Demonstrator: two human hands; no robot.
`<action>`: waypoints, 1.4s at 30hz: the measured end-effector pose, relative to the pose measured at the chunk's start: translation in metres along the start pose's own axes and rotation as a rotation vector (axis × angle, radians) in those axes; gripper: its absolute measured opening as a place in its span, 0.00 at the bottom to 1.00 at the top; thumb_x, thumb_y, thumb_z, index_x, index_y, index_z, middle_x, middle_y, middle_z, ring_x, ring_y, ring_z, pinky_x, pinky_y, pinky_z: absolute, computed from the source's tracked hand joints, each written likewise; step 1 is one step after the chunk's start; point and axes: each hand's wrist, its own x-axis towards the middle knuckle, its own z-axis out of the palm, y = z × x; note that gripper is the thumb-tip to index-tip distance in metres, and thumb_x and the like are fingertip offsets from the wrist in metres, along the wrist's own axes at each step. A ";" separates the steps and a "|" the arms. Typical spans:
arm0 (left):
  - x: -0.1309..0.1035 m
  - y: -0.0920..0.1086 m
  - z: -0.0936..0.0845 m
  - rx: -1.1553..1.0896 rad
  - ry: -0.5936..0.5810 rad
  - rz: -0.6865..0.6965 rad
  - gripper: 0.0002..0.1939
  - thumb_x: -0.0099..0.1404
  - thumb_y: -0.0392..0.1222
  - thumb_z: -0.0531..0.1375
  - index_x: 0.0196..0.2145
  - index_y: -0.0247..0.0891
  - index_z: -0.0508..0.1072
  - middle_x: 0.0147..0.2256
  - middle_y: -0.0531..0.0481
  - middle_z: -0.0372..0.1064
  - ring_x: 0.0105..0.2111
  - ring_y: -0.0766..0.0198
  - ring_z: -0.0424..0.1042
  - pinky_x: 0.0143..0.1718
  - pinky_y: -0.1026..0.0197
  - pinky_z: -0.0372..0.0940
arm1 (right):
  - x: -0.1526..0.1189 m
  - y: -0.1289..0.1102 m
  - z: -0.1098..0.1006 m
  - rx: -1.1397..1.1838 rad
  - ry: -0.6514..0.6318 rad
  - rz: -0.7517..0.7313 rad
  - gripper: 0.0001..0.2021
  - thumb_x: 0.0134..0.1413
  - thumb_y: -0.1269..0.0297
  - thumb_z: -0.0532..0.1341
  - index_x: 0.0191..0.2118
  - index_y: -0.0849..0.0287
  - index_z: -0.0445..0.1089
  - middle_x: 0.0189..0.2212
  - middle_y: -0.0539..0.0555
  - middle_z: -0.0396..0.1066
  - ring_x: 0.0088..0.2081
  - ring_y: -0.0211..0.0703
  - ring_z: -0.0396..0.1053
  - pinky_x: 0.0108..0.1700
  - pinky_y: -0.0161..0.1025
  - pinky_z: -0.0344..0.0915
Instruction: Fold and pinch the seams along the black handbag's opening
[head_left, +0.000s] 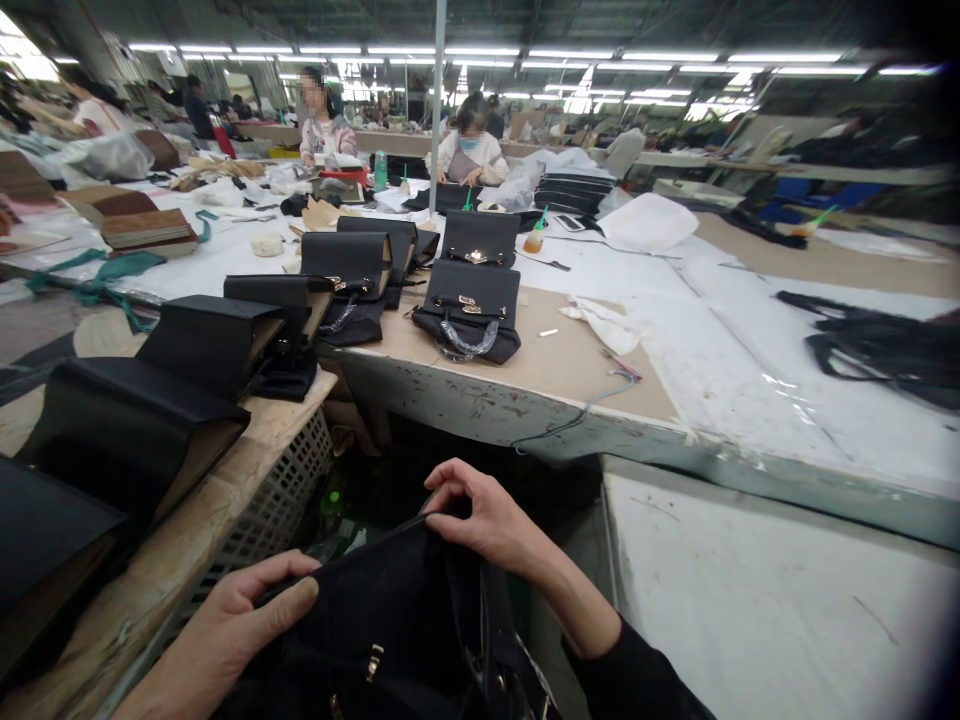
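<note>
A black handbag (pixel 375 600) with gold-coloured metal fittings is held up low in front of me, its bottom cut off by the frame. My left hand (pixel 247 610) grips its upper edge on the left, thumb lying on the near side. On the right, my right hand (pixel 480 520) pinches the edge between thumb and fingers. Beyond it on the table stands another black handbag (pixel 472 315), with gold hardware and a handle wrapped in clear plastic. Neither hand touches that one.
Several black handbags (pixel 142 430) line the wooden bench on my left, above a perforated plastic basket (pixel 277 490). A white-topped table (pixel 750 340) carries a cord (pixel 577 415), a glue bottle (pixel 535 238) and dark pieces (pixel 892 345). A pale board (pixel 765 600) lies at right. Co-workers sit opposite.
</note>
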 end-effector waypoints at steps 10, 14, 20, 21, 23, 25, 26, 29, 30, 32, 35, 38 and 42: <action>-0.005 0.007 0.006 0.010 0.001 0.001 0.19 0.56 0.57 0.70 0.26 0.39 0.74 0.22 0.57 0.65 0.24 0.66 0.64 0.25 0.68 0.58 | 0.000 0.001 0.003 0.068 0.022 0.011 0.14 0.49 0.73 0.66 0.42 0.56 0.69 0.34 0.49 0.79 0.38 0.42 0.74 0.47 0.41 0.64; 0.004 -0.007 0.004 0.009 0.019 0.018 0.22 0.54 0.57 0.71 0.26 0.37 0.69 0.21 0.58 0.65 0.21 0.69 0.61 0.24 0.69 0.56 | -0.001 0.002 0.004 0.062 0.024 0.015 0.14 0.49 0.72 0.67 0.43 0.56 0.69 0.34 0.48 0.79 0.37 0.42 0.74 0.46 0.39 0.64; 0.006 -0.010 0.000 -0.024 0.026 0.003 0.24 0.53 0.56 0.72 0.25 0.38 0.65 0.20 0.59 0.64 0.21 0.70 0.60 0.23 0.69 0.54 | 0.001 -0.004 0.001 -0.063 -0.053 -0.052 0.12 0.52 0.72 0.65 0.42 0.55 0.77 0.36 0.48 0.78 0.40 0.41 0.74 0.45 0.37 0.64; 0.006 -0.009 0.000 -0.051 -0.005 -0.016 0.23 0.53 0.56 0.72 0.25 0.39 0.65 0.20 0.59 0.63 0.20 0.70 0.59 0.22 0.69 0.54 | 0.002 -0.006 0.000 -0.107 -0.073 -0.085 0.12 0.52 0.73 0.65 0.42 0.54 0.79 0.37 0.48 0.78 0.41 0.41 0.74 0.46 0.37 0.63; 0.007 -0.006 -0.001 -0.090 -0.064 -0.056 0.21 0.53 0.54 0.72 0.25 0.39 0.67 0.20 0.58 0.64 0.20 0.69 0.61 0.22 0.68 0.55 | 0.003 -0.007 -0.001 -0.186 -0.116 -0.145 0.11 0.54 0.73 0.65 0.41 0.53 0.81 0.37 0.48 0.78 0.41 0.41 0.74 0.47 0.37 0.62; 0.008 -0.001 -0.001 -0.099 -0.104 -0.088 0.18 0.51 0.53 0.73 0.28 0.38 0.73 0.22 0.55 0.69 0.22 0.65 0.66 0.24 0.66 0.59 | 0.005 -0.006 0.000 -0.228 -0.150 -0.176 0.08 0.56 0.68 0.66 0.41 0.52 0.82 0.36 0.48 0.78 0.40 0.41 0.74 0.46 0.37 0.61; 0.009 0.001 -0.002 -0.096 -0.112 -0.101 0.18 0.50 0.52 0.73 0.32 0.38 0.76 0.25 0.53 0.73 0.25 0.62 0.71 0.27 0.64 0.63 | 0.005 -0.005 0.001 -0.232 -0.150 -0.179 0.07 0.57 0.65 0.67 0.40 0.52 0.82 0.36 0.49 0.78 0.40 0.41 0.74 0.45 0.37 0.61; 0.009 0.011 -0.005 -0.064 -0.114 -0.123 0.22 0.48 0.49 0.74 0.41 0.39 0.81 0.35 0.47 0.81 0.38 0.50 0.78 0.40 0.57 0.70 | 0.005 0.003 0.006 -0.174 -0.122 -0.180 0.07 0.57 0.58 0.68 0.37 0.54 0.82 0.34 0.48 0.78 0.38 0.39 0.74 0.43 0.36 0.61; 0.010 0.015 -0.007 -0.034 -0.128 -0.123 0.23 0.49 0.48 0.74 0.43 0.40 0.81 0.37 0.47 0.81 0.41 0.48 0.78 0.43 0.55 0.70 | 0.005 0.006 0.008 -0.149 -0.108 -0.181 0.07 0.57 0.59 0.68 0.36 0.54 0.82 0.34 0.48 0.78 0.37 0.38 0.74 0.42 0.35 0.61; 0.011 0.026 -0.010 0.083 -0.214 -0.101 0.21 0.53 0.50 0.72 0.43 0.41 0.81 0.39 0.47 0.82 0.42 0.47 0.78 0.45 0.55 0.69 | 0.006 0.010 0.010 -0.108 -0.088 -0.183 0.06 0.56 0.60 0.69 0.35 0.55 0.82 0.33 0.48 0.78 0.36 0.37 0.74 0.41 0.35 0.61; 0.018 0.045 -0.007 0.394 -0.382 0.015 0.17 0.62 0.54 0.66 0.43 0.42 0.81 0.39 0.49 0.80 0.41 0.52 0.76 0.42 0.58 0.68 | 0.007 0.012 0.011 -0.076 -0.081 -0.171 0.05 0.55 0.61 0.69 0.35 0.55 0.82 0.32 0.48 0.77 0.35 0.38 0.74 0.39 0.34 0.62; 0.033 0.062 0.012 0.714 -0.436 0.198 0.16 0.67 0.56 0.61 0.40 0.42 0.81 0.38 0.52 0.77 0.39 0.57 0.73 0.39 0.63 0.64 | 0.007 0.012 0.011 -0.073 -0.100 -0.175 0.06 0.55 0.59 0.70 0.35 0.54 0.82 0.32 0.48 0.76 0.34 0.38 0.73 0.39 0.34 0.63; 0.052 0.069 0.035 0.925 -0.409 0.325 0.19 0.67 0.55 0.60 0.29 0.37 0.79 0.27 0.55 0.69 0.30 0.63 0.66 0.31 0.66 0.57 | 0.003 0.014 0.009 -0.109 -0.069 -0.162 0.07 0.55 0.58 0.70 0.35 0.54 0.82 0.33 0.48 0.77 0.35 0.38 0.73 0.40 0.34 0.62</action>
